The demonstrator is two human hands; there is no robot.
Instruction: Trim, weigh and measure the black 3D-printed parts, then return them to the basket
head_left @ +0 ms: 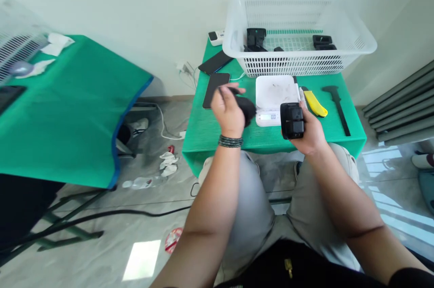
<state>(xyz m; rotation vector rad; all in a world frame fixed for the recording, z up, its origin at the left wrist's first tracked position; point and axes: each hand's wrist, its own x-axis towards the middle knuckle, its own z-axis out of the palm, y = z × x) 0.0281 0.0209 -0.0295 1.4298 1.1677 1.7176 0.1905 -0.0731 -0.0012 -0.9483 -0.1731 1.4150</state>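
My left hand (229,109) is closed around a dark object (247,108), blurred by motion, just left of the scale. In my right hand (312,132) is a black plastic part (292,120) with recessed sections, held upright at the scale's front right corner. Between the hands sits a white digital scale (275,91); its display reads 0.0 and its plate bears a few dark smudges. Beyond it stands a white plastic basket (300,55) with several black plastic parts (256,38) inside.
Right of the scale lie a yellow-handled cutter (316,103) and a black caliper (339,107). Two dark phone-like slabs (216,84) lie at the left of the green table (200,136). Another green-covered table (81,98) stands left; a black cable (135,212) crosses the gap.
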